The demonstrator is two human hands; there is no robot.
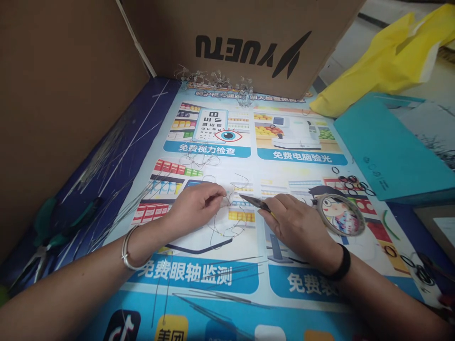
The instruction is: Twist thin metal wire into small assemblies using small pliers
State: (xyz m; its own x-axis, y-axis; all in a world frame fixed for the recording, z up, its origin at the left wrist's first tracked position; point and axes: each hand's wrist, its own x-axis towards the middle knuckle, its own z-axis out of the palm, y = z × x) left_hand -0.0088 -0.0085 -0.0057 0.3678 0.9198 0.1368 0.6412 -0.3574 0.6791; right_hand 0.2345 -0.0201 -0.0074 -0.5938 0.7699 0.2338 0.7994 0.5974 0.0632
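Pliers (254, 202) part-hidden in gripping right hand (296, 227), faint wire (228, 201) in pinching left hand (195, 208), teal box (384, 147), dark contents (441, 146) blurred

Thin looped wire (245, 222) near dark-nosed pliers (253, 201)

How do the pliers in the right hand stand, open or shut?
Shut, apparently: the pliers taper to one dark tip, with no gap visible.

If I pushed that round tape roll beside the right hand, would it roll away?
The tape roll would probably slide rather than roll, since it lies flat on the printed sheet. It's likely light too: its middle is open.
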